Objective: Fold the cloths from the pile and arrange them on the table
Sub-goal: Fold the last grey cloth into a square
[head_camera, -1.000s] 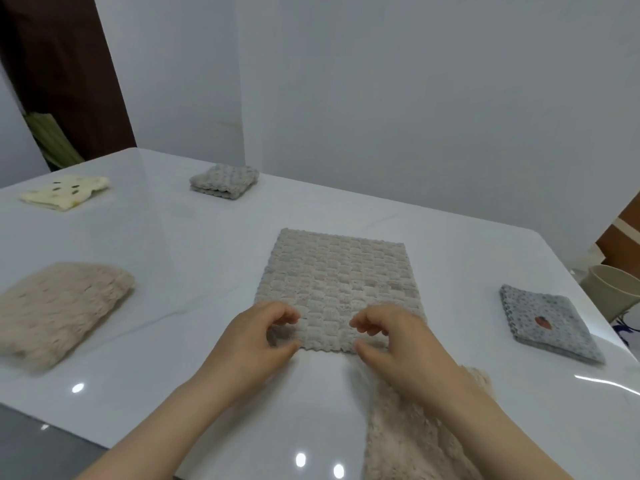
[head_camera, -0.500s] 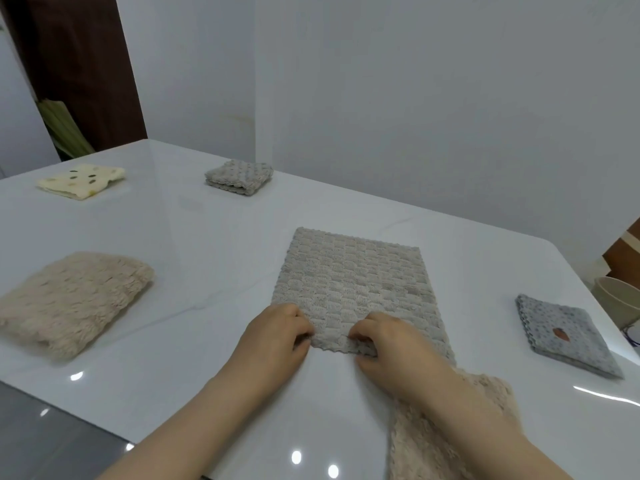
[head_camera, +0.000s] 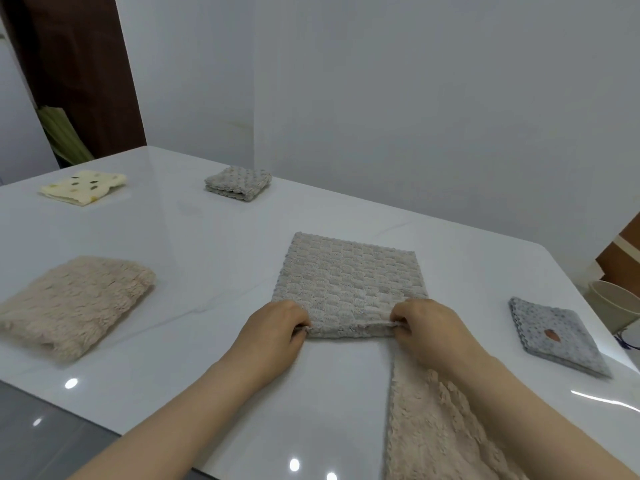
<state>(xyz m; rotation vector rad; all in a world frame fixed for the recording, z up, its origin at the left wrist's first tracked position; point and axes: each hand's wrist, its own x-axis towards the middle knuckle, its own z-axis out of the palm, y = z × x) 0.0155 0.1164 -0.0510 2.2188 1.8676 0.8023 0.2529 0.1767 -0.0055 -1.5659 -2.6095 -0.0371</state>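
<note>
So the grey waffle cloth (head_camera: 349, 282) lies flat in the middle of the surface (head_camera: 194, 258), with its long axis running straight away from the person toward the far edge. The left hand (head_camera: 277, 327) pinches its near-left corner and the right hand (head_camera: 426, 327) its near-right one, so neither is closer. My guess is the near edge gets carried over to the far one. A fluffy beige cloth (head_camera: 433, 427) sits at the near edge under the right forearm. There's a pale cup (head_camera: 609, 303) off the right edge, can't see inside it.
</note>
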